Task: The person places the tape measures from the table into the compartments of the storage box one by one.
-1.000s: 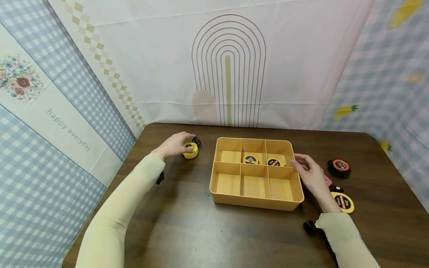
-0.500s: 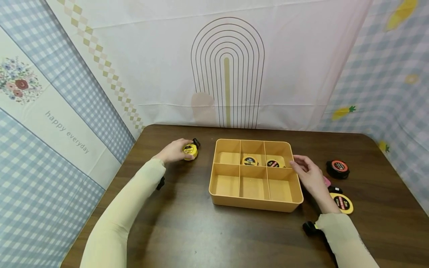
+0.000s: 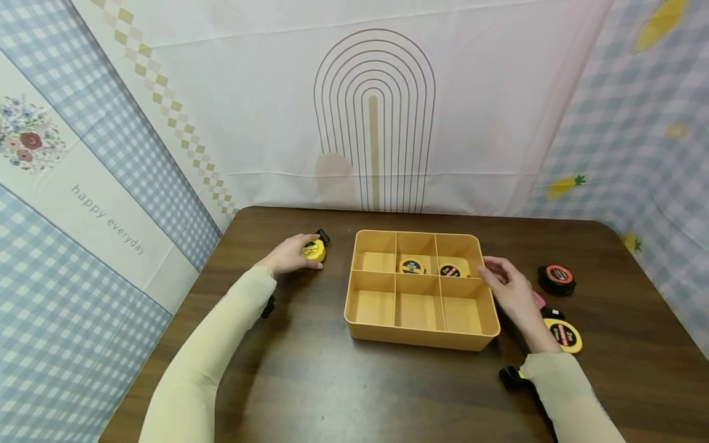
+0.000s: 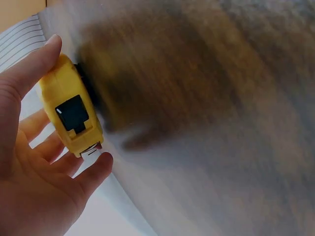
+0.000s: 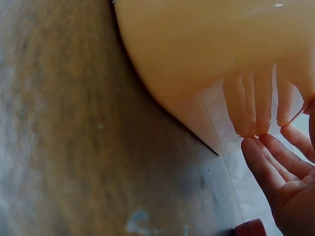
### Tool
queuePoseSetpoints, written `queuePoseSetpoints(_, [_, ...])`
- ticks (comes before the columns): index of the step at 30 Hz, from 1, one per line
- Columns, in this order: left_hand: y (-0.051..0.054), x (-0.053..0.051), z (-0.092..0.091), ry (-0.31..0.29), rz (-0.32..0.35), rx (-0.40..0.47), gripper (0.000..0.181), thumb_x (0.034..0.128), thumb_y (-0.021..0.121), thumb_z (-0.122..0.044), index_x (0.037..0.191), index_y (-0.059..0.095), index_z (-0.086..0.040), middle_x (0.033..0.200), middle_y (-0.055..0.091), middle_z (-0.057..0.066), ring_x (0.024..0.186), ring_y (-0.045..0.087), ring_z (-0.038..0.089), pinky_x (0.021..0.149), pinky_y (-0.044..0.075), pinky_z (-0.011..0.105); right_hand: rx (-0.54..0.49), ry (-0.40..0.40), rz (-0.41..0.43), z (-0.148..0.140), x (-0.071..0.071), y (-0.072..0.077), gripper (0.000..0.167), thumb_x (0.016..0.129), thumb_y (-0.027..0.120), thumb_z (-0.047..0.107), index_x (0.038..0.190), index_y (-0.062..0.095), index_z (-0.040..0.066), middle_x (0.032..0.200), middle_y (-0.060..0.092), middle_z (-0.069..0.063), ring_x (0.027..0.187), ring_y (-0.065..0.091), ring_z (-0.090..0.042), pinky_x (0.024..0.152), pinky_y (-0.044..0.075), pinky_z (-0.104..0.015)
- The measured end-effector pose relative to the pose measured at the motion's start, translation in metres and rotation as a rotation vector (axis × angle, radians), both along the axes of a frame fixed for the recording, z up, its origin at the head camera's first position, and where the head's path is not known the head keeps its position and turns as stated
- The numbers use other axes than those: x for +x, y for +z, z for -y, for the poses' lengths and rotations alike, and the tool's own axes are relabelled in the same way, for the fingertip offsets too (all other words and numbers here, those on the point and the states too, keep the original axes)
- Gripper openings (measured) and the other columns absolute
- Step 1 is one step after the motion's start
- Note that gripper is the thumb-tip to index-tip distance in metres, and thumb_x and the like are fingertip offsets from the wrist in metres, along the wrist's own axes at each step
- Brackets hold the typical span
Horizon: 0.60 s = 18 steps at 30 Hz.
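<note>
My left hand [image 3: 288,253] holds a yellow tape measure [image 3: 314,250] at the table's back left. In the left wrist view, the thumb presses one end of the yellow case [image 4: 68,101], with the other fingers behind and below it. A black strap [image 3: 323,235] shows at its far side. My right hand [image 3: 515,295] grips the right wall of a tan six-compartment box [image 3: 415,337], thumb over the rim and fingers against the outside, as the right wrist view shows on the box wall [image 5: 197,44]. Two yellow tape measures lie in its back row, middle [image 3: 412,266] and right [image 3: 453,271].
Right of the box lie a black tape measure with an orange face [image 3: 557,280], a yellow one [image 3: 564,336], and a pink thing [image 3: 539,300] partly hidden by my right hand. A patterned cloth [image 3: 266,111] hangs behind the brown table [image 3: 310,387].
My left hand has gone from reaching over the yellow tape measure to holding it between thumb and fingers, and its printed face now shows more. The right hand and box stay put.
</note>
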<state>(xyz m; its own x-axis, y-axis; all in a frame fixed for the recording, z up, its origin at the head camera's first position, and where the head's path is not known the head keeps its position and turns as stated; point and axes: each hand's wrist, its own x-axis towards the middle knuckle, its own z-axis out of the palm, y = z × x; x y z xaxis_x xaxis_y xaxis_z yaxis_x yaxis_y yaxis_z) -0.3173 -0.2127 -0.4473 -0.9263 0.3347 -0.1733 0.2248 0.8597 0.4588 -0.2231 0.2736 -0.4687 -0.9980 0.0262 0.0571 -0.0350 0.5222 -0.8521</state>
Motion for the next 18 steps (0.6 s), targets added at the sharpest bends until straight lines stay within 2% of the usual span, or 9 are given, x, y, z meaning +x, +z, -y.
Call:
queuePoseSetpoints(11, [-0.0082, -0.0004, 0.0011, -0.020, -0.037, 0.006, 0.086, 0.0833, 0.083, -0.033, 0.153, 0.040, -0.006, 0.147, 0.046, 0.021, 0.134, 0.046, 0.035, 0.113, 0.036, 0.050, 0.000, 0.003, 0.001, 0.0000, 0.0013, 0.0000, 0.056, 0.104, 0.055, 0.042, 0.143, 0.050, 0.002, 0.136, 0.056, -0.025, 0.123, 0.055, -0.038, 0.079, 0.042, -0.008])
queuePoseSetpoints(18, [-0.0090, 0.0008, -0.0006, -0.017, -0.037, 0.011, 0.086, 0.0834, 0.083, -0.032, 0.154, 0.039, -0.006, 0.145, 0.048, 0.021, 0.132, 0.047, 0.035, 0.113, 0.036, 0.050, 0.007, 0.005, -0.002, -0.0001, 0.0013, 0.0011, 0.056, 0.104, 0.055, 0.042, 0.143, 0.050, 0.002, 0.136, 0.056, -0.025, 0.123, 0.055, -0.038, 0.081, 0.044, -0.013])
